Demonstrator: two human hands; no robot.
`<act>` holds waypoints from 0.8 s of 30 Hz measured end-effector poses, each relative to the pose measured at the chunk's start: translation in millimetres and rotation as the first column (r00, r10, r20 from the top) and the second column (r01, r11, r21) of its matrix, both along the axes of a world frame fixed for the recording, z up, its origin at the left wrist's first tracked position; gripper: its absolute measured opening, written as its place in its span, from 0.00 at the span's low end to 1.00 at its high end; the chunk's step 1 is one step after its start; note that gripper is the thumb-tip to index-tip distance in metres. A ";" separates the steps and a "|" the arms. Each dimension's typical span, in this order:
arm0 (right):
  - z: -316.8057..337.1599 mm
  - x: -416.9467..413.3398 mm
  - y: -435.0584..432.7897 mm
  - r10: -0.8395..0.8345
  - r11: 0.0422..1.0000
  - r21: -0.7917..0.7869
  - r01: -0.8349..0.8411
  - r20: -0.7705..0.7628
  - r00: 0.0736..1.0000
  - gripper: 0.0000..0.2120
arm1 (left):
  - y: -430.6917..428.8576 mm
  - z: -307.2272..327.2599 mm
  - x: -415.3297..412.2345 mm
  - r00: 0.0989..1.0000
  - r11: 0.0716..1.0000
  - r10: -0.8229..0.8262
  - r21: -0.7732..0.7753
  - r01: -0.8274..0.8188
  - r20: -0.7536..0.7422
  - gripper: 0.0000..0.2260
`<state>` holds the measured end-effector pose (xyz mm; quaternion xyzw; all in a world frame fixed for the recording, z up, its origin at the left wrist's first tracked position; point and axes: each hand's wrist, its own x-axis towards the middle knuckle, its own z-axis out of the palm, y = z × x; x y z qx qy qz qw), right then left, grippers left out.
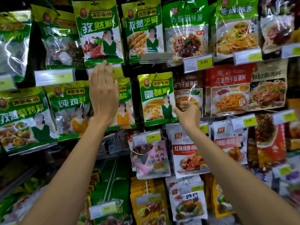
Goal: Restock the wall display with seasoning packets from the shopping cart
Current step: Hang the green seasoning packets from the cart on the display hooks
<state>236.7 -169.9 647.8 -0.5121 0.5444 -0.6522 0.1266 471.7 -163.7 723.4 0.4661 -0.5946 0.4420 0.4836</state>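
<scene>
Green seasoning packets hang in rows on the wall display. My left hand is raised flat with straight fingers, its tips at the lower edge of a green cumin powder packet in the top row. It covers part of another green packet behind it. My right hand has curled fingers and pinches the lower right edge of a green curry powder packet hanging in the middle row. The shopping cart is out of view.
Red and white sauce packets fill the right side, with yellow price tags on clear holders sticking out between rows. Bare metal hooks slant down below my left arm. More packets hang at the bottom.
</scene>
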 end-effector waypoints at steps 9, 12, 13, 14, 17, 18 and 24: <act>-118.7 -115.7 126.9 -0.052 0.998 0.027 0.053 -0.029 0.998 0.10 | 67.5 -145.9 -152.5 0.806 0.723 -0.535 0.355 0.592 -0.253 0.12; -184.4 -165.8 179.6 -0.130 0.978 0.168 0.123 0.031 0.991 0.13 | 95.5 -215.6 -221.9 0.653 0.410 -0.603 0.524 0.746 -0.458 0.12; -206.2 -181.7 196.8 -0.174 0.963 0.218 0.158 0.056 0.983 0.13 | 104.7 -237.7 -244.2 0.617 0.304 -0.596 0.567 0.765 -0.513 0.13; -227.4 -197.3 213.1 -0.230 0.943 0.263 0.202 0.081 0.970 0.13 | 113.2 -259.0 -265.5 0.595 0.204 -0.576 0.606 0.769 -0.561 0.14; -285.4 -237.8 259.7 -0.387 0.866 0.402 0.298 0.160 0.908 0.12 | 135.2 -317.6 -323.0 0.552 -0.025 -0.550 0.674 0.739 -0.626 0.12; -302.6 -248.9 274.6 -0.439 0.835 0.444 0.326 0.180 0.880 0.12 | 141.2 -334.8 -341.2 0.540 -0.100 -0.548 0.691 0.716 -0.639 0.13; -397.4 -286.5 341.8 -0.708 0.627 0.629 0.460 0.216 0.672 0.13 | 166.2 -433.0 -432.8 0.506 -0.409 -0.560 0.750 0.520 -0.656 0.12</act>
